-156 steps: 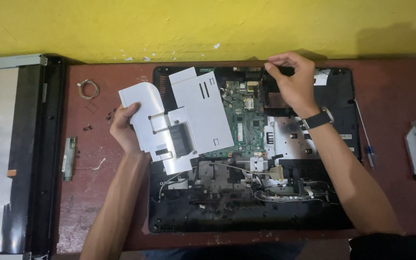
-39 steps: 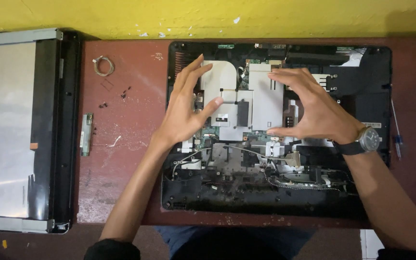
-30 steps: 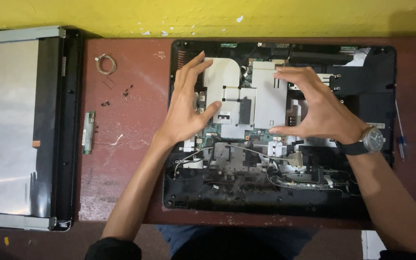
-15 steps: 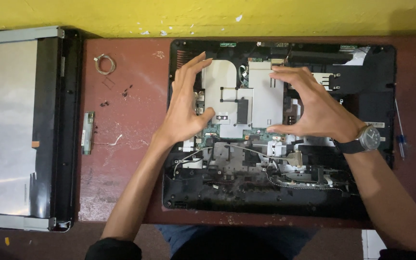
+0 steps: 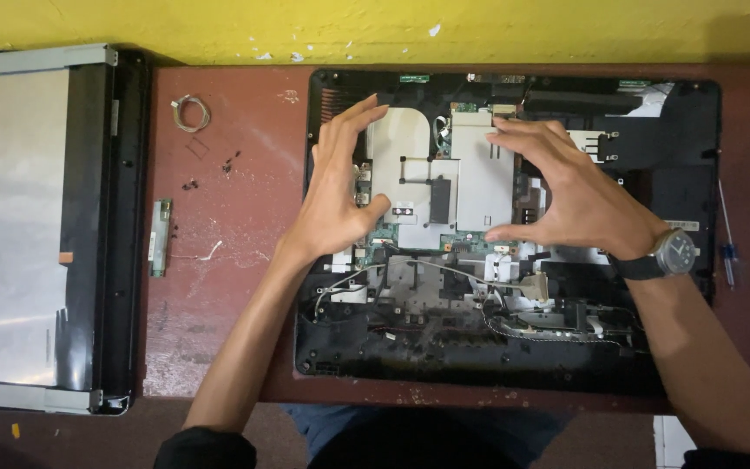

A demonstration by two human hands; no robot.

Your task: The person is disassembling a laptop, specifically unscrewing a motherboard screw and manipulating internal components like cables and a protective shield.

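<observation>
An opened black all-in-one computer chassis (image 5: 687, 174) lies flat on the reddish table, its circuit board and cables exposed. A silver metal shield plate (image 5: 470, 187) rests over the board in the upper middle. My left hand (image 5: 340, 195) lies on the plate's left edge, fingers spread, thumb pressing near its lower corner. My right hand (image 5: 566, 191), with a wristwatch (image 5: 674, 254) on its wrist, frames the plate's right side, fingers along the top edge and thumb at the bottom. Both hands touch the plate without lifting it.
A detached display panel in a black frame (image 5: 36, 226) lies at the left. Between it and the chassis lie a coiled wire (image 5: 191, 113), loose screws (image 5: 229, 162) and a narrow green board (image 5: 161, 236). A screwdriver (image 5: 726, 239) rests at the right edge.
Five seconds ago my left hand held the plate raised and tilted. Now it lies flat on the board, and over the last second both hands have stayed pressed on its edges.
</observation>
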